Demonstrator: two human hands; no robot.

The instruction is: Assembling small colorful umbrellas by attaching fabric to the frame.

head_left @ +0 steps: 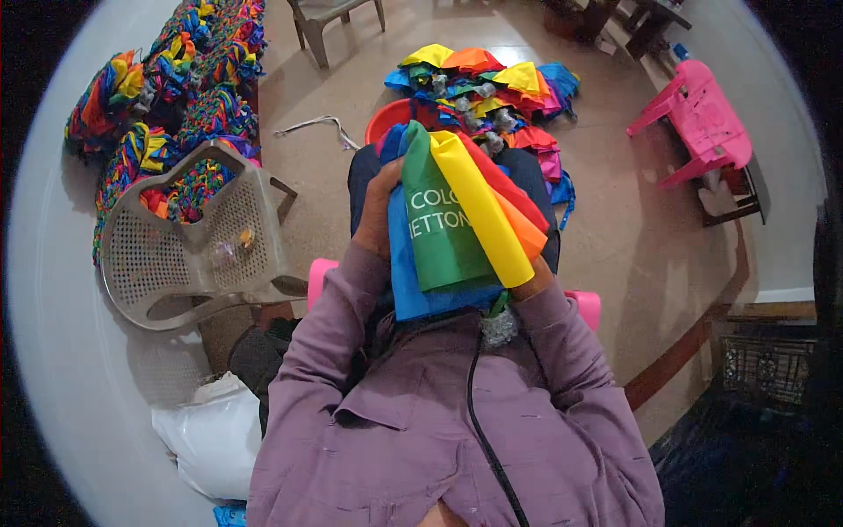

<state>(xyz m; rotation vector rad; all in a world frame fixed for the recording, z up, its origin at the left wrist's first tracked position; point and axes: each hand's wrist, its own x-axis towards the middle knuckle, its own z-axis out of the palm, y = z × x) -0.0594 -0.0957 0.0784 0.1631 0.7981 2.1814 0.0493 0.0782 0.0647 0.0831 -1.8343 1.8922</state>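
Over my lap I hold a rainbow-coloured umbrella [452,241], its loose canopy panels in blue, green, yellow, orange and red lying in folds. My left hand [379,206] wraps the blue side, with its fingers hidden behind the cloth. At the lower right of the canopy is my right hand [534,279], mostly covered by the yellow and orange panels; it grips the umbrella from that side. The umbrella's handle end [499,328], in clear plastic wrap, points toward my body. A black cord [479,395] runs down my shirt from near it.
Beyond my knees a pile of similar umbrellas [492,92] lies on the floor around a red tub [386,116]. Many bundled umbrellas [189,79] line the left wall. A grey plastic chair [237,250] stands at left, a pink stool [702,114] at right, a white sack [215,435] lower left.
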